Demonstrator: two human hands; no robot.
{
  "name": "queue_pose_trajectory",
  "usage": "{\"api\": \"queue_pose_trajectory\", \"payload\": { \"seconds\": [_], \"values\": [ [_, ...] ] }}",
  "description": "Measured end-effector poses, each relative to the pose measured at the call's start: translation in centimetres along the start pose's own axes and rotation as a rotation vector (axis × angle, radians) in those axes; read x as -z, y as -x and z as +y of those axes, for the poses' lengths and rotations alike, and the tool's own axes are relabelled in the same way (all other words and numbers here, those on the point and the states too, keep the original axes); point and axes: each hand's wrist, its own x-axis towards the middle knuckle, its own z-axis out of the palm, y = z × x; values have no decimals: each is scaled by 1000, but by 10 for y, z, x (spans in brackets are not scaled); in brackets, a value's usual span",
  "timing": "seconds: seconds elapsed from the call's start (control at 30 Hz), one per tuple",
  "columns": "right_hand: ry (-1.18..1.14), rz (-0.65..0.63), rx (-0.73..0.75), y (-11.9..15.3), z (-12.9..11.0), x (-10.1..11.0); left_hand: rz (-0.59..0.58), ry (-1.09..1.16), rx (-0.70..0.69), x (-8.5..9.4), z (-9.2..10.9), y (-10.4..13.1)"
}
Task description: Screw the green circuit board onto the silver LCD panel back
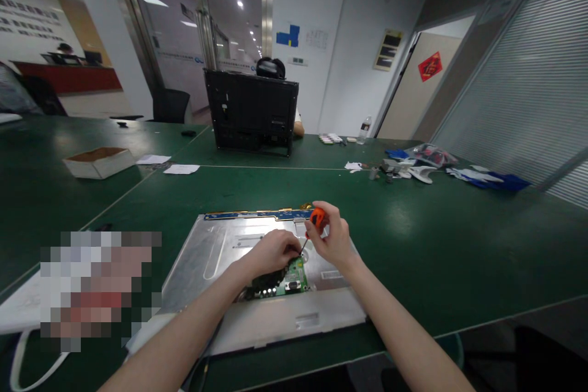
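A silver metal panel (257,331), like the back of a display, lies flat on the green table. On it sits a green circuit board (297,272) with connectors along its near edge. My right hand (334,237) is closed around the orange handle of a screwdriver (316,217), whose shaft slants down to the board's far corner. Beside that tip is my left hand (275,251), its fingers curled together at the board; whatever they pinch is hidden. A blue circuit strip (257,215) runs along the panel's far edge.
A black monitor (252,111) stands upright across the table, partly hiding a person (298,124). An open cardboard box (98,163) and papers (181,169) lie left. Bags and gloves (427,162) are piled right, near a bottle (364,130). A blurred item (101,288) lies close left.
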Motion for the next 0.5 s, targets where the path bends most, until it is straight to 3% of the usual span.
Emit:
{"api": "queue_pose_trajectory", "payload": {
  "seconds": [0.5],
  "values": [
    [-58,-88,-26,-2,-3,4,10,1,24,0,0,0]
  ]
}}
